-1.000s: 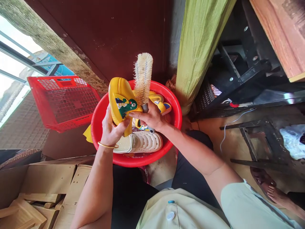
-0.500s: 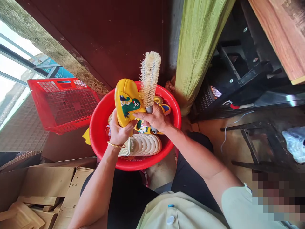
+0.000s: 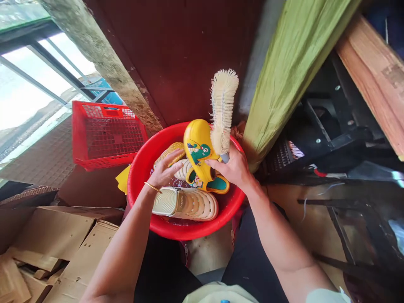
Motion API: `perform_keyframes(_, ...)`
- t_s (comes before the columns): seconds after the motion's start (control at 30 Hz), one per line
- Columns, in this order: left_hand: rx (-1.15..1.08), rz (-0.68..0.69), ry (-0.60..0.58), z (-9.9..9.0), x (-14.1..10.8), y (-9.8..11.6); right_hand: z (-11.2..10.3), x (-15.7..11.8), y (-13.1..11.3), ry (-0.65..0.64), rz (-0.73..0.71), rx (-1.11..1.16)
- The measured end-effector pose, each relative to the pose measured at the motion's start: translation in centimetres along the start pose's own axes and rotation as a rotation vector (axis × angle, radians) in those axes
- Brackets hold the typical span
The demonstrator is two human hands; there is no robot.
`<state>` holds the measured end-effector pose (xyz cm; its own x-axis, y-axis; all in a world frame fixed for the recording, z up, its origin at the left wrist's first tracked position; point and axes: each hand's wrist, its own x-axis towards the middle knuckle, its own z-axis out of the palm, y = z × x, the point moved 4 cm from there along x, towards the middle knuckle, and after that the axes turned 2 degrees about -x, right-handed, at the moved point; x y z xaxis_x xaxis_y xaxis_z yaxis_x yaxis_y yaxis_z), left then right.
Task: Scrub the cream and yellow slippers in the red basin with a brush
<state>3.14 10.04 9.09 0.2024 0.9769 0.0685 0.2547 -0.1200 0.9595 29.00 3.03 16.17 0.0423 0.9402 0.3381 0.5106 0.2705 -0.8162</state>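
Observation:
My right hand (image 3: 235, 166) is closed around the grey handle of a bristle brush (image 3: 223, 107), whose cream bristles point up. Its thumb also presses on a yellow slipper (image 3: 196, 139) with a green dinosaur picture, held toe-up beside the brush. My left hand (image 3: 166, 168), with a gold bangle at the wrist, is open with fingers apart, to the left of that slipper. Below both hands is a red basin (image 3: 138, 214). In it lie a cream slipper (image 3: 197, 204) with a row of slots, a second yellow slipper (image 3: 219, 185), and other footwear partly hidden.
A red plastic crate (image 3: 109, 139) stands to the left of the basin. Cardboard boxes (image 3: 53, 235) are at the lower left. A dark red panel (image 3: 176, 50) rises behind, with green-yellow sheeting (image 3: 284, 84) at its right. Black metal framework (image 3: 328, 126) fills the right side.
My left hand has let go of the dinosaur slipper and moved away from it, its fingers opening. The slipper now stays with my right hand and the brush. The view has shifted.

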Motion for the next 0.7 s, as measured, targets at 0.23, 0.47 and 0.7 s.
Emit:
perform_keyframes(0.23, 0.953, -0.298, 0.027, -6.2, 2.7, -10.5, 1.7, 0.7, 3.6, -0.135, 0.112, -0.636)
perform_keyframes(0.47, 0.957, -0.372, -0.04, -3.6, 2.9, -11.3, 3.2, 0.7, 2.8, -0.129, -0.017, -0.765)
perform_keyframes(0.7, 0.081, -0.429, 0.125, -6.1, 2.2, -7.9, 3.4, 0.3, 1.8, -0.046, -0.108, -0.691)
